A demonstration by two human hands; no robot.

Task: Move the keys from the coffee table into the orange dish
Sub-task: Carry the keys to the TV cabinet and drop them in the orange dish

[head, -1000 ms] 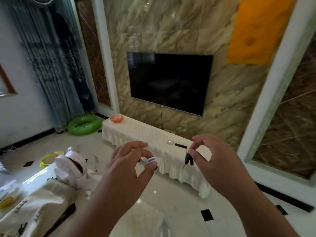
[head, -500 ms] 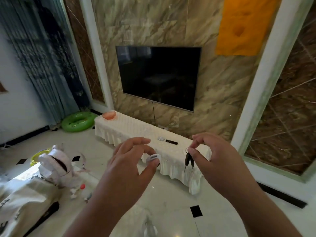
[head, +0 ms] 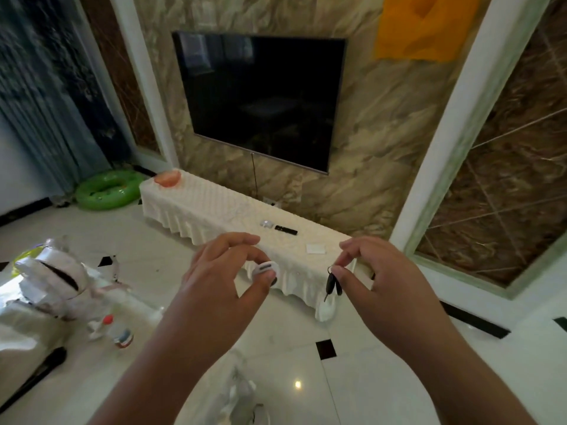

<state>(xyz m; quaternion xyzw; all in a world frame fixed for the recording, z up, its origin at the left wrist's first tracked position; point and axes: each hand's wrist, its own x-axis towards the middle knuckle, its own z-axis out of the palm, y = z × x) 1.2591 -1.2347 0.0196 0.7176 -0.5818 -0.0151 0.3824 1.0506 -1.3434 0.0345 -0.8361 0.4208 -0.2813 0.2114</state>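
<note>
Right hand (head: 383, 289) is pinched shut on the keys (head: 333, 283), two dark-headed ones dangling from thumb and forefinger. Left hand (head: 221, 280) is curled round one small white round fob (head: 264, 269), held between thumb and fingertips. Both are up in the air over the glossy white tiled floor (head: 352, 388) with its black diamond insets. Past them there's one long low table (head: 214, 207) under a white ruffled cloth, below one wall-mounted TV (head: 260, 99) on the marble wall. The orange dish (head: 167, 178) sits at the table's far left end. Near the right end: one black remote (head: 286, 230), one small white gadget (head: 266, 223), one white card (head: 316, 248). One green swim ring (head: 106, 189) lies on the floor left of the table.
</note>
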